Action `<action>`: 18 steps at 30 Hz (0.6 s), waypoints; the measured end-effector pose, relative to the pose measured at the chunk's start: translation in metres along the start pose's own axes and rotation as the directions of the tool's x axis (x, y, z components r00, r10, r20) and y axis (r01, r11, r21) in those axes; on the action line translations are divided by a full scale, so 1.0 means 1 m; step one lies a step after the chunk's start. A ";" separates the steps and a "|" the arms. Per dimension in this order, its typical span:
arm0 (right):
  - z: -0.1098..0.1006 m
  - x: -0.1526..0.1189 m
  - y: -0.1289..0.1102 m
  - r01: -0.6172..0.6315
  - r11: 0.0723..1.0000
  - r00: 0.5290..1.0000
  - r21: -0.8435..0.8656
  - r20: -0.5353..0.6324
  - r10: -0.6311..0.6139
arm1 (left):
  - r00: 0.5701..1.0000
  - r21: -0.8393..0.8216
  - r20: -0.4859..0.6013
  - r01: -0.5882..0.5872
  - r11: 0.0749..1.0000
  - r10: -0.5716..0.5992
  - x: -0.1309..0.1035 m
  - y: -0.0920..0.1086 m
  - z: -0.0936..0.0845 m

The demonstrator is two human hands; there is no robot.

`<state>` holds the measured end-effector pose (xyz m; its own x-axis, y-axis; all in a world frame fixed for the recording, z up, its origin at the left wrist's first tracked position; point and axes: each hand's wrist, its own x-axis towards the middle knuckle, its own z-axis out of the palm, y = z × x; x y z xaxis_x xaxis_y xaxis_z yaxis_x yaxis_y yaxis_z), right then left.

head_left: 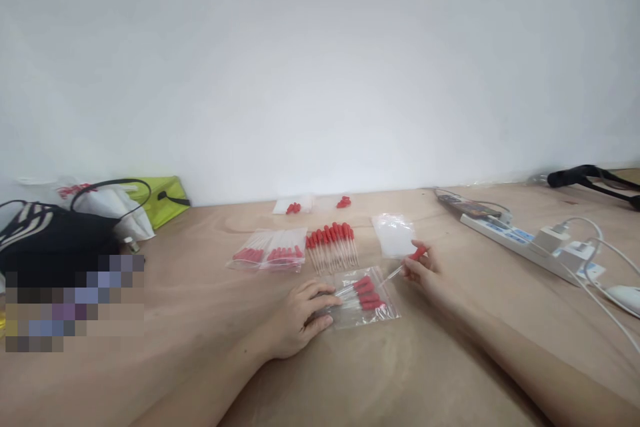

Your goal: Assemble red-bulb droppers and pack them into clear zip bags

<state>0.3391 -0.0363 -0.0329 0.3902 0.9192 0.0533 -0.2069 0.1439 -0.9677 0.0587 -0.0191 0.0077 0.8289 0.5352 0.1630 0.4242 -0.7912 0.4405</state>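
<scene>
A clear zip bag point(345, 317) lies on the wooden table with several red-bulbed droppers point(369, 297) inside. My left hand point(307, 313) holds the bag's left end against the tabletop, fingers on top and thumb near its lower edge. Pinched by its red bulb, a single dropper point(399, 271) is in my right hand point(424, 271); its clear tube points left toward the bag's right side. Behind the bag is a row of loose droppers point(330, 240). Filled bags point(270, 250) sit to the left of that row. Flat white bags point(394, 235) lie behind my right hand.
Two small groups of red bulbs point(293, 208) lie near the wall, one on a white bag. At right are a power strip point(500, 233) with chargers and cables, a phone point(467, 207) and a black object point(595, 180). Dark and green bags point(163, 200) occupy the left.
</scene>
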 end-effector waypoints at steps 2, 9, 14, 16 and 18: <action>-0.003 0.003 0.001 0.018 1.000 1.000 -0.008 -0.011 -0.018 | 1.000 0.002 0.005 0.007 1.000 -0.007 0.000 -0.001 0.001; -0.010 0.005 0.002 0.009 0.998 0.996 -0.070 -0.091 -0.015 | 1.000 0.010 0.006 0.030 1.000 -0.030 -0.001 0.000 0.001; 0.003 -0.008 -0.001 -0.057 0.998 0.998 -0.028 -0.009 0.057 | 1.000 0.006 -0.008 0.027 1.000 -0.027 -0.001 -0.001 0.001; 0.009 -0.012 -0.004 -0.070 0.998 0.997 0.001 0.014 0.070 | 0.999 0.011 -0.011 0.035 0.999 -0.035 -0.001 -0.001 0.002; 0.012 -0.015 -0.005 -0.070 0.997 0.997 0.013 0.009 0.070 | 0.999 0.012 -0.013 0.032 0.999 -0.032 -0.001 0.000 0.001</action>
<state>0.3231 -0.0467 -0.0255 0.3665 0.9303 -0.0126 -0.2457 0.0837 -0.9657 0.0584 -0.0198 0.0067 0.8101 0.5641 0.1598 0.4551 -0.7768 0.4352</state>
